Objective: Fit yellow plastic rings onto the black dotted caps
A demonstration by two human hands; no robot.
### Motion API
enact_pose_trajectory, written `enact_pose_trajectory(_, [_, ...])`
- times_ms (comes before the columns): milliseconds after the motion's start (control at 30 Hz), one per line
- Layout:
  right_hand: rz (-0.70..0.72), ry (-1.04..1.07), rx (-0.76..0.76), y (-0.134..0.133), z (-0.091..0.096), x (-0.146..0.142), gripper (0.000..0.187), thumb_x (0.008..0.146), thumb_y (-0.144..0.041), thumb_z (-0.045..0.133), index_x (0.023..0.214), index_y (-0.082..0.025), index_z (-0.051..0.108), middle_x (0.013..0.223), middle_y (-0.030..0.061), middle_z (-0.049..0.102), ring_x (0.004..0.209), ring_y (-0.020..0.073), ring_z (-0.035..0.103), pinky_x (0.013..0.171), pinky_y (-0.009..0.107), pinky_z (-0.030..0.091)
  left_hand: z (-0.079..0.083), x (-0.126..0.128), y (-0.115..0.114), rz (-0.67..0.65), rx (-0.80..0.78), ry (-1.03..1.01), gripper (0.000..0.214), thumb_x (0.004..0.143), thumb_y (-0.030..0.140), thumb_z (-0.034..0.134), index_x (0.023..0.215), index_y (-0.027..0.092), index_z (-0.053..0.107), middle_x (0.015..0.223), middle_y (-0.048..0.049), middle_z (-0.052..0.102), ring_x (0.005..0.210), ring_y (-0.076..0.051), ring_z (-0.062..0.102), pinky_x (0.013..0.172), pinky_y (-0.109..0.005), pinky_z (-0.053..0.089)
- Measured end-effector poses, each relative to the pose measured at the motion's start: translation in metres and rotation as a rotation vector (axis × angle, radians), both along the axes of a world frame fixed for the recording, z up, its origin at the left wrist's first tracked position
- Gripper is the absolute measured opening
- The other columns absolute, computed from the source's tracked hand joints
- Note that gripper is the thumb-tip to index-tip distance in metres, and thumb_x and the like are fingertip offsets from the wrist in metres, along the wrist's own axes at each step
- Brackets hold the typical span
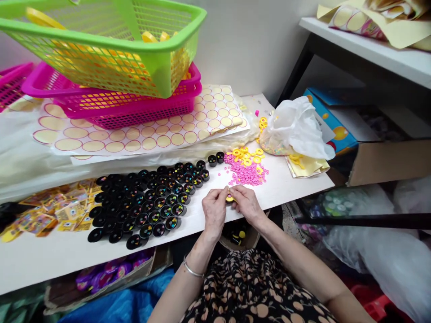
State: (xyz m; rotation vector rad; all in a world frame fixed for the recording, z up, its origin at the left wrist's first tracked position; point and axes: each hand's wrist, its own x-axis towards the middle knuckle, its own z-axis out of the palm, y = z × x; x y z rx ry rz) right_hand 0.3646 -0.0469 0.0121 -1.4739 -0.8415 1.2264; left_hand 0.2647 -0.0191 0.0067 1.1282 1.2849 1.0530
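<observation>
Close to the table's front edge, my left hand (214,210) and my right hand (248,204) meet, both closed around a small round piece (230,198). It is yellow on top with a pink centre, and dark underneath. Just beyond my fingers lies a pile of small pink pieces (248,173), with yellow rings (247,154) scattered at its back. To the left stand many round black cups (154,217) in rows, several with tiny coloured bits inside. Two more black cups (216,159) sit beside the pink pile.
A green basket (161,72) of yellow parts is stacked on a pink basket (141,110), over sheets of printed circles (148,143). Printed cards (67,211) lie at left. A white plastic bag (296,128) and an open cardboard box (387,163) are at right, below a shelf (370,56).
</observation>
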Motion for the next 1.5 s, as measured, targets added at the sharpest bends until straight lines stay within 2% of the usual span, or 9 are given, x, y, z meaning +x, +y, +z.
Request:
enact_pose_trajectory(133, [0.004,0.065,-0.048,0.0,-0.003,0.0,0.027,0.079,-0.044,0.052,0.079,-0.017,0.055,0.05,-0.0051,0.048,0.039,0.0072,0.044,0.035,0.017,0.033,-0.003,0.0,-0.002,0.004,0.007,0.017,0.027,0.069,0.042,0.064,0.069,0.014,0.066,0.066,-0.0013,0.058,0.056,-0.01,0.05,0.049,-0.021,0.038])
enact_pose_trajectory(400, [-0.032,0.064,-0.057,0.003,-0.001,-0.005,0.024,0.078,-0.041,0.053,0.075,-0.017,0.053,0.057,-0.0043,0.049,0.041,0.0065,0.046,0.034,0.016,0.036,-0.008,0.002,0.004,-0.023,-0.044,0.011,0.024,0.069,0.038,0.064,0.064,0.015,0.064,0.064,-0.0006,0.057,0.052,-0.009,0.049,0.045,-0.021,0.036])
enact_pose_trajectory(567, [-0.028,0.175,-0.034,0.0,-0.002,-0.004,0.027,0.078,-0.043,0.053,0.078,-0.016,0.055,0.057,-0.0035,0.052,0.04,0.007,0.047,0.035,0.018,0.038,0.0,0.002,0.0,-0.032,-0.073,-0.012,0.025,0.072,0.039,0.061,0.069,0.015,0.062,0.058,0.0019,0.055,0.045,-0.007,0.045,0.042,-0.019,0.034])
enact_pose_trajectory(667, [0.055,0.206,0.011,-0.001,-0.002,0.001,0.031,0.075,-0.045,0.058,0.083,-0.016,0.055,0.057,-0.0035,0.055,0.042,0.0072,0.049,0.039,0.019,0.04,0.004,0.001,-0.001,-0.059,-0.088,-0.056,0.026,0.071,0.041,0.062,0.069,0.014,0.061,0.056,0.003,0.055,0.04,-0.006,0.043,0.039,-0.019,0.033])
enact_pose_trajectory(800, [0.158,0.241,0.014,0.0,0.003,0.009,0.033,0.066,-0.038,0.069,0.085,-0.014,0.056,0.051,-0.0052,0.054,0.042,0.0068,0.047,0.04,0.018,0.039,0.011,-0.003,0.006,-0.153,-0.139,-0.072,0.027,0.069,0.04,0.063,0.067,0.013,0.06,0.05,0.0033,0.053,0.037,-0.006,0.042,0.038,-0.019,0.031])
enact_pose_trajectory(1000, [0.192,0.228,-0.009,0.006,0.007,0.015,0.031,0.063,-0.033,0.071,0.082,-0.012,0.058,0.049,-0.004,0.055,0.039,0.0063,0.046,0.038,0.017,0.035,0.025,-0.006,0.023,-0.294,-0.209,0.033,0.028,0.065,0.038,0.066,0.058,0.012,0.06,0.041,0.0033,0.049,0.035,-0.007,0.04,0.036,-0.019,0.028])
enact_pose_trajectory(1200, [0.169,0.276,-0.069,0.006,0.009,0.016,0.034,0.064,-0.04,0.07,0.08,-0.012,0.058,0.057,-0.0025,0.057,0.042,0.005,0.047,0.037,0.015,0.036,0.018,-0.006,0.021,-0.238,-0.151,0.05,0.027,0.064,0.038,0.067,0.058,0.012,0.06,0.047,0.0025,0.052,0.041,-0.007,0.041,0.041,-0.02,0.031])
enact_pose_trajectory(1333, [0.11,0.238,-0.096,0.005,0.008,0.01,0.034,0.073,-0.048,0.059,0.079,-0.014,0.057,0.055,-0.004,0.052,0.041,0.0051,0.046,0.036,0.015,0.036,0.007,-0.005,0.013,-0.19,-0.058,0.091,0.029,0.07,0.041,0.062,0.063,0.014,0.062,0.055,0.0012,0.054,0.05,-0.009,0.044,0.047,-0.021,0.033])
enact_pose_trajectory(1500, [0.083,0.19,-0.117,0.005,0.006,0.004,0.03,0.077,-0.046,0.053,0.077,-0.016,0.055,0.053,-0.005,0.049,0.04,0.0054,0.043,0.035,0.015,0.034,0.0,0.001,0.003,-0.111,-0.015,0.182,0.032,0.08,0.045,0.05,0.065,0.016,0.056,0.06,0.001,0.051,0.058,-0.011,0.045,0.054,-0.023,0.035])
